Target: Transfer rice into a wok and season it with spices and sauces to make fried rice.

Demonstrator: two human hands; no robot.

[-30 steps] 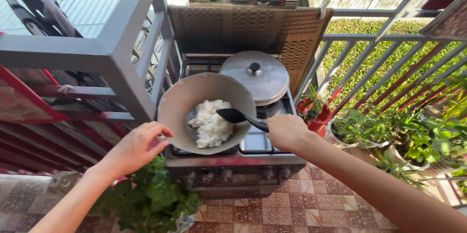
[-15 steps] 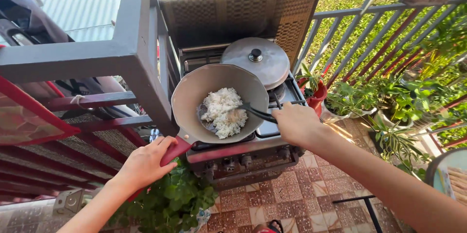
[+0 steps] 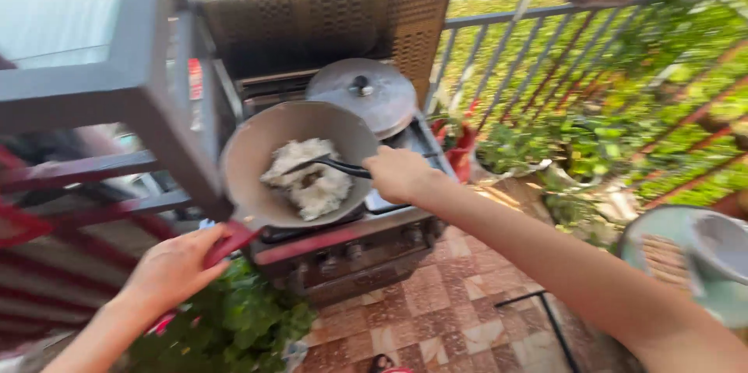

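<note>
The left hand point(image 3: 175, 268) grips the red handle point(image 3: 231, 240) to steady the pan point(image 3: 257, 162) on the stove point(image 3: 351, 240). The right hand point(image 3: 401, 174) is closed around a black spatula point(image 3: 331, 164), its blade in the rice point(image 3: 308, 178). A lidded pot point(image 3: 362, 96) sits just behind.

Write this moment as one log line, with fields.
left hand: grips red pan handle | right hand: holds black spatula in rice | pan: on stove

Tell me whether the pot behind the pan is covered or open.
Covered. A round metal lid with a dark knob lies flat over the pot, behind the grey pan of white rice; no gap shows at its rim.
</note>
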